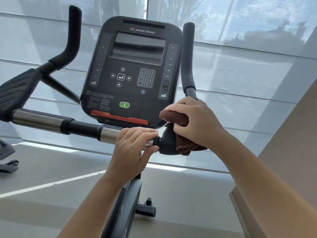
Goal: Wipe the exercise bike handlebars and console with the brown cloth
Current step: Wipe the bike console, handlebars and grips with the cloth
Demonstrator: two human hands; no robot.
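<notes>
The exercise bike's black console [132, 71] fills the middle of the view, screen dark, with a green button low on it. A horizontal handlebar [56, 121] with chrome and black sections runs below it. My left hand [135, 145] grips the chrome section near the bar's right end. My right hand [192, 121] holds the brown cloth [175, 118] wrapped round the right elbow pad junction, where the upright right grip [187, 55] begins. Part of the cloth hangs below the pad. The left grip [72, 36] rises at upper left.
Behind the bike are large windows with translucent blinds [240, 57]. The bike's post and front foot [145, 208] go down to a grey floor. Part of another machine [6, 152] shows at the left edge. A beige wall [283, 160] stands at right.
</notes>
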